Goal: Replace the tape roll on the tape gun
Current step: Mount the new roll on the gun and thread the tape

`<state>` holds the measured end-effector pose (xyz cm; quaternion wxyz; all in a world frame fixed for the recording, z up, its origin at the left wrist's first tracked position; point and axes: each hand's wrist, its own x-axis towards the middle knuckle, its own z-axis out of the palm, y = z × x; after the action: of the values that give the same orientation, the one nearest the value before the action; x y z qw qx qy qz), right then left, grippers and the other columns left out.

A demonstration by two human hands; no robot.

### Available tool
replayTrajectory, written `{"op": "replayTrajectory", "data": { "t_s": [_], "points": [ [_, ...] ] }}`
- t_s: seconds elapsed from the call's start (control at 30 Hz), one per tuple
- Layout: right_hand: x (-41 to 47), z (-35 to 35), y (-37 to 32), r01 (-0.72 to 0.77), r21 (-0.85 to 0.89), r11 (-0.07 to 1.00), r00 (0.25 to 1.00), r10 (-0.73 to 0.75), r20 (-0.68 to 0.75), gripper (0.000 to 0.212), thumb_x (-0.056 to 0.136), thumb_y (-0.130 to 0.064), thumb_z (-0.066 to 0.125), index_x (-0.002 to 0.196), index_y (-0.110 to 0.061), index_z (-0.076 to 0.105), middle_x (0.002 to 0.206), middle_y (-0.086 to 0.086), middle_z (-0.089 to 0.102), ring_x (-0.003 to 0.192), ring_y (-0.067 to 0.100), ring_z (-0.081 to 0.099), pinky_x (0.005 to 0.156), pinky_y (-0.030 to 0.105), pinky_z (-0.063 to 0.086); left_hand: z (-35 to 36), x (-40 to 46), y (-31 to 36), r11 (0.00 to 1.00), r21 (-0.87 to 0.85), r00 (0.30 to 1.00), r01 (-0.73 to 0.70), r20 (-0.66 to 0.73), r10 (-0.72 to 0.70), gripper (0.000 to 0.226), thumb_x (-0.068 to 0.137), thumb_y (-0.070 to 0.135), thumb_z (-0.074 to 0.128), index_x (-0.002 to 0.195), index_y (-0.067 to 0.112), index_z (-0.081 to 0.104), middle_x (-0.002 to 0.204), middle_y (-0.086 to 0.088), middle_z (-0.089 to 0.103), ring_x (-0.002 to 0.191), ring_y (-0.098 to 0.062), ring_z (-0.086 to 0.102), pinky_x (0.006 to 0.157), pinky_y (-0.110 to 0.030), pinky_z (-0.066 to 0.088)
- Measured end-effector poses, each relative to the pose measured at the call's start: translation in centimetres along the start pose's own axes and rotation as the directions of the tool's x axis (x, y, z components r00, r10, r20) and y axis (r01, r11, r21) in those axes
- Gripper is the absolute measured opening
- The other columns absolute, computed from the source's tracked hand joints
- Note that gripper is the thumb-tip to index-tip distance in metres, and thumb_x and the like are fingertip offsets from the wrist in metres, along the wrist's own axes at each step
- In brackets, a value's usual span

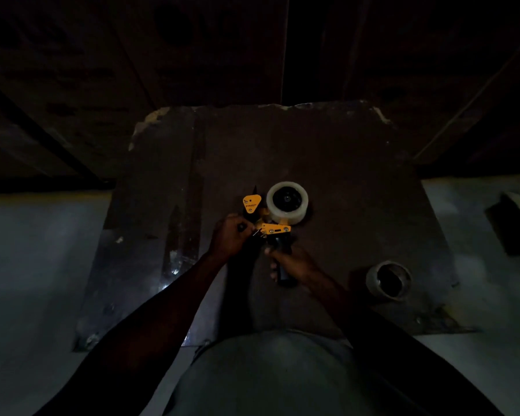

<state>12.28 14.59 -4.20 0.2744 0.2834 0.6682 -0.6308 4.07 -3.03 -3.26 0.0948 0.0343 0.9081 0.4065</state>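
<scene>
An orange and black tape gun [275,229] lies on a dark board [342,175]. A full clear tape roll [287,202] sits on its hub at the far end. My right hand [291,264] is wrapped around the black handle. My left hand [230,237] pinches the gun's front end, by the roller and below the orange flap [251,203]; what exactly its fingertips grip is too dark to tell. A spent cardboard core [388,280] lies on the board to the right, apart from both hands.
The board rests on a pale floor [36,265], with worn, chipped edges at the far side. A strip of shiny tape [177,259] runs down its left part. Dark panels stand behind. An unclear dark object [514,223] sits at the right edge.
</scene>
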Motion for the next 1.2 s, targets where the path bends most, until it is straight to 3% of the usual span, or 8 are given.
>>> {"op": "replayTrajectory", "data": {
  "t_s": [0.13, 0.53, 0.73, 0.83, 0.9, 0.97, 1.07, 1.2],
  "points": [
    [-0.7, 0.7, -1.5, -0.103, 0.175, 0.979, 0.994, 0.092, 0.066, 0.008, 0.092, -0.022, 0.062, 0.089, -0.016, 0.064, 0.061, 0.004, 0.060, 0.047, 0.016, 0.056, 0.042, 0.024, 0.047, -0.3, -0.1, 0.0, 1.000, 0.011, 0.999, -0.003, 0.053, 0.002, 0.012, 0.076, 0.031, 0.066, 0.076, 0.022, 0.074, 0.086, -0.007, 0.071, 0.075, -0.018, 0.066, 0.070, -0.035, 0.053],
    [-1.8, 0.3, -1.1, -0.059, 0.141, 0.988, 0.998, 0.056, 0.025, 0.012, 0.094, -0.020, 0.058, 0.086, -0.013, 0.064, 0.059, 0.003, 0.054, 0.043, 0.014, 0.049, 0.040, 0.022, 0.041, -1.8, -2.0, -0.7, 0.999, -0.021, 0.991, -0.042, 0.127, 0.045, 0.025, 0.078, 0.032, 0.057, 0.083, 0.013, 0.074, 0.080, -0.007, 0.073, 0.074, -0.018, 0.066, 0.067, -0.031, 0.047],
    [-1.9, 0.2, -1.4, -0.027, 0.172, 0.985, 1.000, 0.029, -0.004, 0.011, 0.092, -0.018, 0.059, 0.083, -0.011, 0.062, 0.057, 0.004, 0.052, 0.042, 0.016, 0.047, 0.042, 0.023, 0.040, -3.8, -3.3, -3.3, 0.996, -0.079, 0.993, 0.037, 0.117, -0.028, 0.013, 0.089, 0.010, 0.061, 0.090, 0.001, 0.070, 0.084, -0.005, 0.066, 0.058, 0.016, 0.054, 0.063, -0.016, 0.043],
    [-2.0, 0.1, -1.4, -0.023, 0.187, 0.982, 1.000, 0.025, -0.006, 0.013, 0.093, -0.019, 0.058, 0.083, -0.011, 0.062, 0.058, 0.005, 0.052, 0.044, 0.017, 0.046, 0.044, 0.024, 0.039, -4.5, -2.8, -3.8, 0.999, -0.032, 0.991, 0.039, 0.131, -0.035, 0.017, 0.089, 0.012, 0.061, 0.091, -0.002, 0.070, 0.085, -0.006, 0.066, 0.064, 0.003, 0.055, 0.058, -0.006, 0.037],
    [-2.0, -0.1, -1.4, -0.030, 0.182, 0.983, 1.000, 0.030, 0.005, 0.014, 0.092, -0.018, 0.058, 0.081, -0.011, 0.062, 0.058, 0.004, 0.051, 0.042, 0.016, 0.046, 0.043, 0.024, 0.039, -5.2, -2.6, -3.8, 1.000, 0.020, 0.990, -0.017, 0.137, 0.014, 0.022, 0.087, 0.024, 0.061, 0.086, 0.005, 0.071, 0.086, -0.011, 0.072, 0.072, -0.013, 0.063, 0.062, -0.017, 0.043],
    [-2.1, -0.2, -1.4, -0.040, 0.173, 0.984, 0.999, 0.038, 0.015, 0.012, 0.091, -0.017, 0.058, 0.081, -0.012, 0.062, 0.057, 0.003, 0.051, 0.040, 0.014, 0.046, 0.043, 0.023, 0.039, -5.6, -2.5, -3.7, 0.996, 0.061, 0.985, -0.061, 0.163, 0.050, 0.022, 0.086, 0.024, 0.059, 0.085, 0.006, 0.072, 0.087, -0.013, 0.073, 0.079, -0.013, 0.062, 0.069, -0.027, 0.047],
    [-2.2, -0.3, -1.3, -0.055, 0.147, 0.988, 0.998, 0.053, 0.015, 0.011, 0.092, -0.018, 0.059, 0.083, -0.014, 0.063, 0.057, 0.002, 0.052, 0.041, 0.014, 0.047, 0.044, 0.023, 0.039, -6.3, -2.3, -3.6, 0.986, 0.136, 0.981, -0.096, 0.180, 0.071, 0.027, 0.088, 0.025, 0.057, 0.083, 0.002, 0.070, 0.079, -0.009, 0.069, 0.075, -0.012, 0.057, 0.064, -0.015, 0.041],
    [-2.4, -0.6, -1.0, -0.060, 0.111, 0.992, 0.998, 0.057, 0.029, 0.012, 0.092, -0.020, 0.059, 0.081, -0.015, 0.061, 0.055, 0.001, 0.052, 0.040, 0.013, 0.048, 0.041, 0.021, 0.039, -7.0, -0.1, -4.2, 0.987, 0.144, 0.983, -0.075, 0.177, 0.049, 0.043, 0.085, 0.039, 0.053, 0.087, -0.001, 0.069, 0.083, -0.009, 0.067, 0.080, -0.016, 0.059, 0.066, -0.029, 0.042]
  ]
}}
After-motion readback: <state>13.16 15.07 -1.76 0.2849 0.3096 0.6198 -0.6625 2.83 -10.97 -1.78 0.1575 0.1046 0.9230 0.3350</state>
